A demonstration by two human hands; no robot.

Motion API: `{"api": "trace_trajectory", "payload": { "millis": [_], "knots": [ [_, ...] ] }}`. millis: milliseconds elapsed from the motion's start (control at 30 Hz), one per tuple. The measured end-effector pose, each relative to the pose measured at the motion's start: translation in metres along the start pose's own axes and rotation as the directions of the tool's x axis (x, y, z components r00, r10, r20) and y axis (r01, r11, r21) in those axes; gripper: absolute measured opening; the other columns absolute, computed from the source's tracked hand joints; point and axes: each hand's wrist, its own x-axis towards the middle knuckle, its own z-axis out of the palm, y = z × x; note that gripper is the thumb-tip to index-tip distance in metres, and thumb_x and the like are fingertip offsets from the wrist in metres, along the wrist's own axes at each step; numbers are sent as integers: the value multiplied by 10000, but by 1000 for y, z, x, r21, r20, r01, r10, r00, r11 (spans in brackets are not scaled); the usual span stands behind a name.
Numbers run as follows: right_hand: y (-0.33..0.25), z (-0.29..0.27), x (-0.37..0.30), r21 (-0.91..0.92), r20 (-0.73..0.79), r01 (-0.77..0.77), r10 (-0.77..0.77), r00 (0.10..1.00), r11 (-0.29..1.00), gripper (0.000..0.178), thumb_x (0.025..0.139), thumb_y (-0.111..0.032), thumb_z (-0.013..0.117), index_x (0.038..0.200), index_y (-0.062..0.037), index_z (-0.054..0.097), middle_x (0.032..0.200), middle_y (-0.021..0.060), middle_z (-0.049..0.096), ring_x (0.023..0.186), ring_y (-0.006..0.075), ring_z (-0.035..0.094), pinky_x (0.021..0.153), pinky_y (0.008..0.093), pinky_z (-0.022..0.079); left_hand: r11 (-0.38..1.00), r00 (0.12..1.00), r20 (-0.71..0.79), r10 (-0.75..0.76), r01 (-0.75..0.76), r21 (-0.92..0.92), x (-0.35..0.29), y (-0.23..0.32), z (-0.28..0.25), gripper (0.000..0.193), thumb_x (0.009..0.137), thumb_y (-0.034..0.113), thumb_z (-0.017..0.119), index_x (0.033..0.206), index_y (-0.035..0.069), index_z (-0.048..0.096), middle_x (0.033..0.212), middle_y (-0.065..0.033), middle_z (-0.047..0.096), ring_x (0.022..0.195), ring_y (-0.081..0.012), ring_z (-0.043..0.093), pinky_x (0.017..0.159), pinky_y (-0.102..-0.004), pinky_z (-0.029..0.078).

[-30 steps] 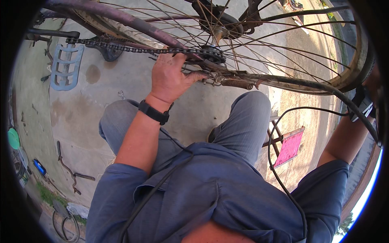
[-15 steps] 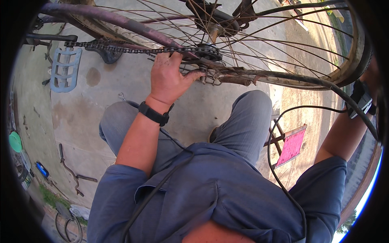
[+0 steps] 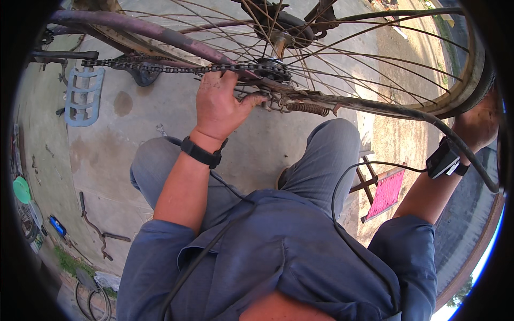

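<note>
A bicycle's spoked wheel (image 3: 375, 111) fills the upper right, with a purple, rust-worn frame (image 3: 160, 33) running toward its hub. My left hand (image 3: 219, 101) is closed on the frame beside the small rear sprocket (image 3: 272, 69). Its fingers curl up behind the frame, just under the chain (image 3: 160, 68), and its thumb presses by the axle end. Close to the thumb hangs a rusty coil spring (image 3: 308, 108). At the far right my right hand (image 3: 475, 124) is against the wheel's tyre (image 3: 479, 88); its fingers are hidden at the dark picture rim.
A grey-blue pedal (image 3: 84, 97) hangs at the left beside the crank. On the concrete lie a bent metal bar (image 3: 99, 230), a blue object (image 3: 57, 225) and a wrench (image 3: 160, 129). A folding stool with a pink seat (image 3: 386, 195) stands right of my knee. Black cables cross my shirt.
My right hand and forearm have come inward and down along the tyre, carrying the wrist device with them. The pedal has tilted slightly. My left hand keeps its place on the frame.
</note>
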Motion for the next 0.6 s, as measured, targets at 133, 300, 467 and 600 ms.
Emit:
{"api": "trace_trajectory", "payload": {
  "millis": [133, 300, 467, 600],
  "knots": [
    [-10, -29, -89, 362, -88, -203, 250, 964, 910, 421, 1044, -281, 496, 1306, 30, 607, 1307, 222, 662, 1279, 331, 597, 1112, 474, 443, 1000, 1000, 3, 18, -18, 0, 0, -2, 0, 544, 654, 402, 923, 1031, 92, 684, 989, -120, 644, 958, -365, 599, 831, -465, 503],
    [-12, 8, -189, -433, -2, 270, -300, 954, 860, 325, 1031, -275, 556, 1191, -3, 637, 1285, 204, 609, 1225, 355, 604, 1116, 508, 426, 999, 1000, 14, 24, -25, 37, -1, -3, 0, 530, 666, 391, 917, 1033, 91, 680, 1024, -132, 638, 959, -375, 595, 830, -468, 501],
    [-2, 94, -245, -426, 519, 54, 195, 832, 903, 408, 736, -39, 808, 1112, -25, 652, 1133, 161, 669, 1049, 345, 636, 890, 438, 525, 999, 1000, 13, 15, -16, 30, 1, 0, -2, 521, 667, 388, 917, 1025, 91, 682, 1019, -136, 638, 959, -375, 597, 823, -466, 504],
    [46, 161, -268, -387, 520, 1, 217, 826, 922, 660, 692, -182, 925, 1243, 1, 612, 1219, 159, 656, 1118, 358, 644, 946, 417, 533, 1000, 1000, 21, 7, -7, 7, 2, -1, -6, 502, 668, 388, 917, 1012, 102, 690, 998, -125, 644, 949, -366, 603, 815, -459, 507]
  ]
}}
